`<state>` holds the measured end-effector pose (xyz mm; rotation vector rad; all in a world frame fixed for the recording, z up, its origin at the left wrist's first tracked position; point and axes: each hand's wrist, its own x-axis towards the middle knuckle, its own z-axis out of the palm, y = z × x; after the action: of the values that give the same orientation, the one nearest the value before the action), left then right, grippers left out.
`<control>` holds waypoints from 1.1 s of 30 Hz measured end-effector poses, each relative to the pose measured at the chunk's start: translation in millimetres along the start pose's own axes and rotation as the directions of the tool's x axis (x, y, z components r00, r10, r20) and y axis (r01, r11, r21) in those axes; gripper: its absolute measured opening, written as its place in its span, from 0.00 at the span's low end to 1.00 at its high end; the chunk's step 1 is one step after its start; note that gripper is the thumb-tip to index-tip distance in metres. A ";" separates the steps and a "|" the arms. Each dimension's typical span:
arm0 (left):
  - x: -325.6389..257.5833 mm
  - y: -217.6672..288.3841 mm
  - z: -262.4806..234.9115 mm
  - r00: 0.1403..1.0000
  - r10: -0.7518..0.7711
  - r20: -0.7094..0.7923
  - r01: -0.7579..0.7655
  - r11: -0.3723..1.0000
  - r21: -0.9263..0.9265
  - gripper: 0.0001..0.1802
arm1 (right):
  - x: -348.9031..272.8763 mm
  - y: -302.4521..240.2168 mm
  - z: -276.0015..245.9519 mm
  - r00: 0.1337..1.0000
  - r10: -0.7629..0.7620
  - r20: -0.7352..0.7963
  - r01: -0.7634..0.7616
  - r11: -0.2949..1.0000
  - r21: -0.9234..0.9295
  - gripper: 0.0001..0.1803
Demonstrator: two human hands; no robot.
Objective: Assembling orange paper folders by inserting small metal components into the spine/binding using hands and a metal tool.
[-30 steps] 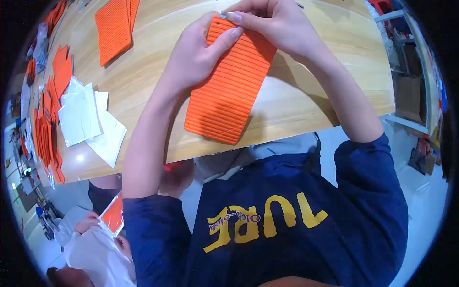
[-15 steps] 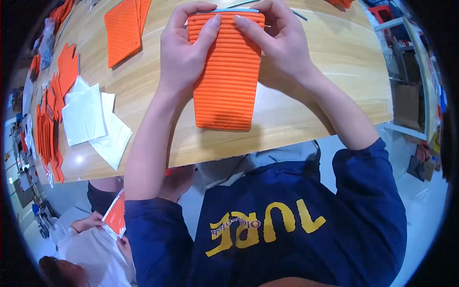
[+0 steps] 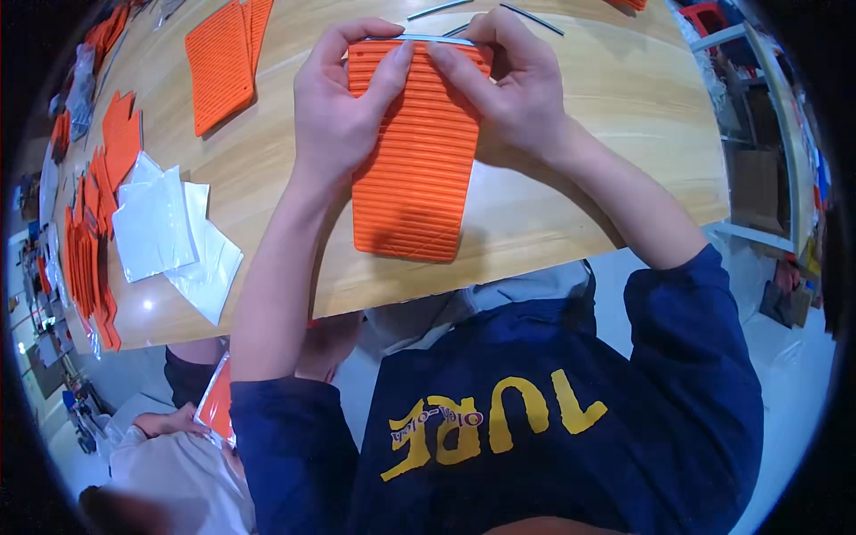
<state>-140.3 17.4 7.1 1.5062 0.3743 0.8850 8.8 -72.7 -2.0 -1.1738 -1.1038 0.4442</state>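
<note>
A bright orange ribbed pad (image 3: pixel 415 169) lies between my hands, its narrower end toward me. A thin grey strip (image 3: pixel 426 38) runs along the pad's far edge. My left hand (image 3: pixel 348 107) grips the far left corner, thumb on the ribbed face and fingers curled over the edge. At the far right corner, my right hand (image 3: pixel 517 102) pinches it the same way, thumb pressed near the strip. The fingertips behind the pad are partly hidden. Beyond the right hand lies a thin dark rod (image 3: pixel 532 19), and another rod (image 3: pixel 440 9) lies further left.
Two orange ribbed pads (image 3: pixel 218 76) overlap at the far left of the wooden table. White plastic sleeves (image 3: pixel 156 227) and a heap of orange pieces (image 3: pixel 85 259) lie nearer. At lower left another person's hand (image 3: pixel 174 419) holds an orange piece in clear wrapping. Shelving (image 3: pixel 758 178) stands right.
The view has shifted slightly, and the pad and hands appear a little lower and further left. More of the rods beyond the hands shows. My grip looks much the same.
</note>
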 end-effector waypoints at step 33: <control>14.7 2.4 -13.2 0.994 -0.065 -0.084 0.066 0.998 0.011 0.17 | 8.6 15.5 -10.7 0.929 0.202 0.310 -0.259 0.953 0.156 0.22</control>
<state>-140.8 36.5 12.7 1.4644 0.4896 0.8966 25.6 -65.5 -11.7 -1.0904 -1.1454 0.9141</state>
